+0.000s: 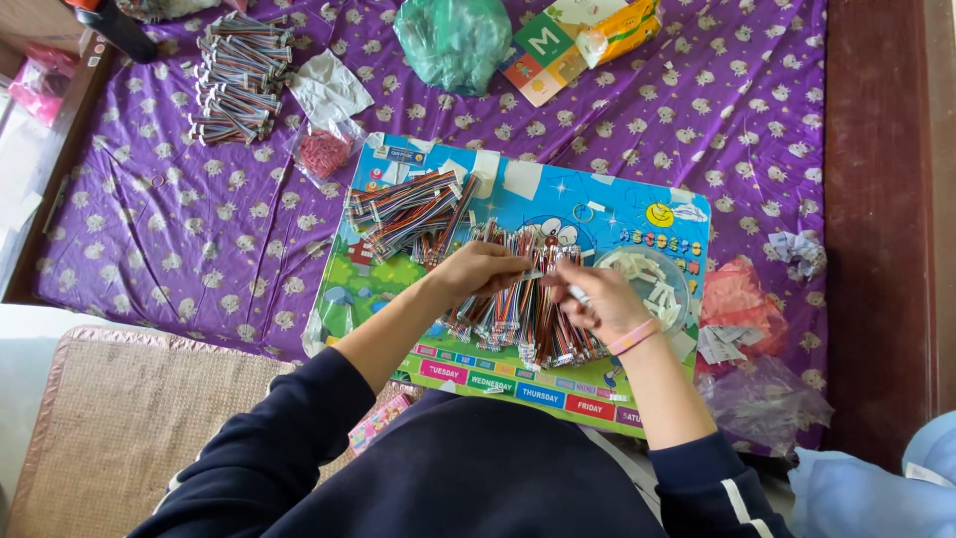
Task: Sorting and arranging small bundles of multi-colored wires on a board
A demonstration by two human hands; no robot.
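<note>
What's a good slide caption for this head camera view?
Both hands sorting multicoloured ribbon cables on a cartoon board.

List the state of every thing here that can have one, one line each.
left hand: pinching wire ends over the loose wire pile
right hand: pinching a small white piece
clear tub: open, holds white pieces
green bag: bunched shut
small clear bag: lying flat, holds red bits
bundled wires: stacked on the purple cloth
</note>
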